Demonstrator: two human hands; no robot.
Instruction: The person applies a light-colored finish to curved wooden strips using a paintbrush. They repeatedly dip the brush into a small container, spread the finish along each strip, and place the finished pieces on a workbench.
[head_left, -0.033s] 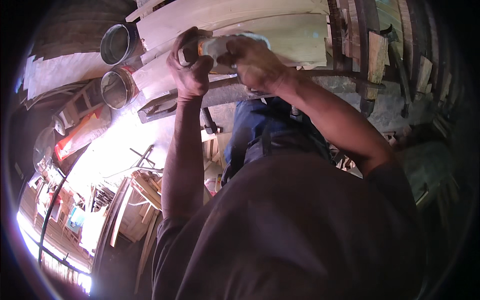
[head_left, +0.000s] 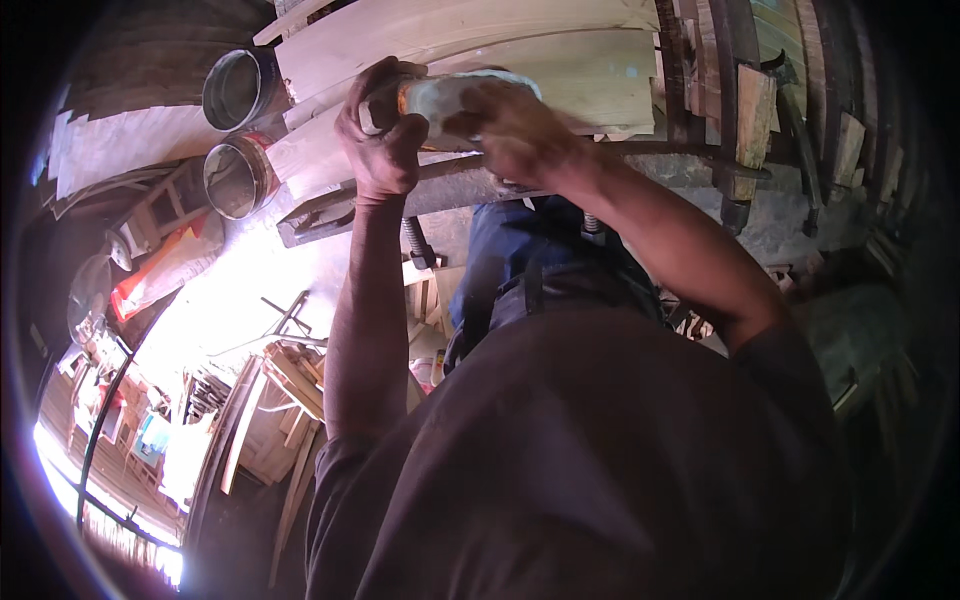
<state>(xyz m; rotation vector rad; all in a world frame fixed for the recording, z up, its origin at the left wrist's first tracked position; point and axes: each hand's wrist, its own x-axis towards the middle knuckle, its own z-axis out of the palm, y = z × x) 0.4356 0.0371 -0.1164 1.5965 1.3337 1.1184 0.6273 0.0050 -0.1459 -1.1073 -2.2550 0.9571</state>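
My left hand (head_left: 383, 130) is wrapped round one end of a pale, whitish block-like piece (head_left: 432, 100). An orange-brown patch shows on the piece beside the fingers, and a white rim runs along its far edge. Over the piece's right part lies my right hand (head_left: 525, 135), its fingers bent and smeared by motion; whether it holds anything there I cannot tell. Beneath both hands spread light wooden boards (head_left: 600, 75). A dark clamp bar (head_left: 440, 190) with a threaded screw (head_left: 418, 243) runs along their near edge, in front of my body.
Two open cans, one dark (head_left: 238, 90) and one reddish (head_left: 238, 178), stand left of the boards. More dark bars with wooden blocks (head_left: 752, 120) line the right side. Wood offcuts (head_left: 290, 385) pile up at lower left, near a red-and-white bag (head_left: 165, 265).
My right hand has shifted slightly right along the pale piece and is more blurred. My left hand keeps its grip in nearly the same place.
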